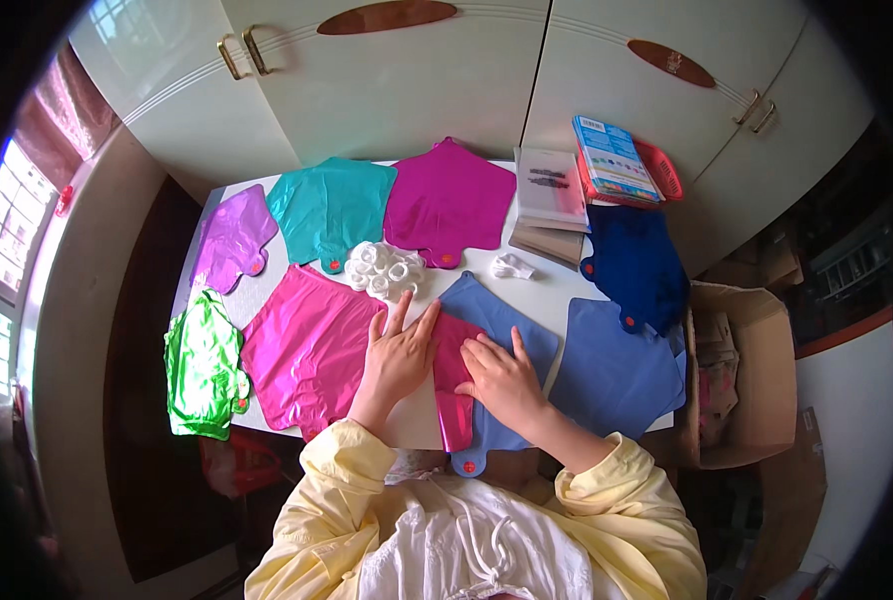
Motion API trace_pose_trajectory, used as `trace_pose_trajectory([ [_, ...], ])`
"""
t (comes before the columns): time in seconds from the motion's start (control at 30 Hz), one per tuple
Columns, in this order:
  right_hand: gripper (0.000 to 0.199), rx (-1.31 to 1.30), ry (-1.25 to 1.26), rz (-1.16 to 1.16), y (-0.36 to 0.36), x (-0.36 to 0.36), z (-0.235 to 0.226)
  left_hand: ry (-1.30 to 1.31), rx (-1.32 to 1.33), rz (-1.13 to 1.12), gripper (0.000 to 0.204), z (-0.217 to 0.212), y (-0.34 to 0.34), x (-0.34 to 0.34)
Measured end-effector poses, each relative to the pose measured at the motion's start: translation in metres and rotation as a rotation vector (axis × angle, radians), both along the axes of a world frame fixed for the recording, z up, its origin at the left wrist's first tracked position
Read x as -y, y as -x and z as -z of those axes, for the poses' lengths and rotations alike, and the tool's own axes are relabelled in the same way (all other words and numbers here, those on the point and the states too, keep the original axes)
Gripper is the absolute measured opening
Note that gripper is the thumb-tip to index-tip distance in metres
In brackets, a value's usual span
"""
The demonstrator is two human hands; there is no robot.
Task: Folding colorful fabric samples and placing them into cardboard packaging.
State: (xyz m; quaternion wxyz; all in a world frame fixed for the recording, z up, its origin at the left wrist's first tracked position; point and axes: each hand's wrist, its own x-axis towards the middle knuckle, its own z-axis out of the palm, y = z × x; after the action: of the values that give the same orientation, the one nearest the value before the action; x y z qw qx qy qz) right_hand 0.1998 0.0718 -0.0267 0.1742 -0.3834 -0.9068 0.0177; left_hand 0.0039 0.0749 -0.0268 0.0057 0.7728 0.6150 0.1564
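A folded pink foil balloon (454, 418) lies as a narrow strip over a dusty-blue foil balloon (512, 318), whose tail hangs at the table's near edge. My left hand (399, 355) has its fingers stretched and spread, with the fingertips at the strip's left side. Flat on the strip and the blue foil rests my right hand (505, 380), thumb apart from the fingers. Left of my left hand, a larger pink foil balloon (312, 345) is spread out. Just beyond my left fingertips sits a heap of white ribbon coils (382, 268); a smaller white bundle (513, 266) lies to its right.
Around the white table (407, 432) lie purple (235, 238), teal (332, 208), magenta (449, 200), green (205, 365), navy (639, 260) and blue (617, 365) foil balloons. Clear packets (552, 190) and a red basket (664, 168) stand at back right. A cardboard box (757, 370) is right.
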Motion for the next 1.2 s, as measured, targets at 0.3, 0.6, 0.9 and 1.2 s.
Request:
trace_pose_trajectory([
  [0.3,0.059,0.011,0.032,-0.005,-0.002,-0.002,0.0,0.131,-0.02,0.131,0.067,-0.007,0.012,0.008],
  [0.6,0.06,0.05,0.046,-0.004,-0.003,-0.001,-0.003,0.248,0.035,0.266,0.102,-0.022,0.017,0.043],
  [0.9,0.101,0.17,0.101,-0.06,-0.006,0.002,-0.015,0.293,-0.038,0.28,0.124,-0.026,0.008,0.054],
  [1.2,0.133,0.32,0.225,-0.076,-0.006,0.01,-0.026,0.219,-0.132,0.26,0.115,-0.033,0.0,0.048],
])
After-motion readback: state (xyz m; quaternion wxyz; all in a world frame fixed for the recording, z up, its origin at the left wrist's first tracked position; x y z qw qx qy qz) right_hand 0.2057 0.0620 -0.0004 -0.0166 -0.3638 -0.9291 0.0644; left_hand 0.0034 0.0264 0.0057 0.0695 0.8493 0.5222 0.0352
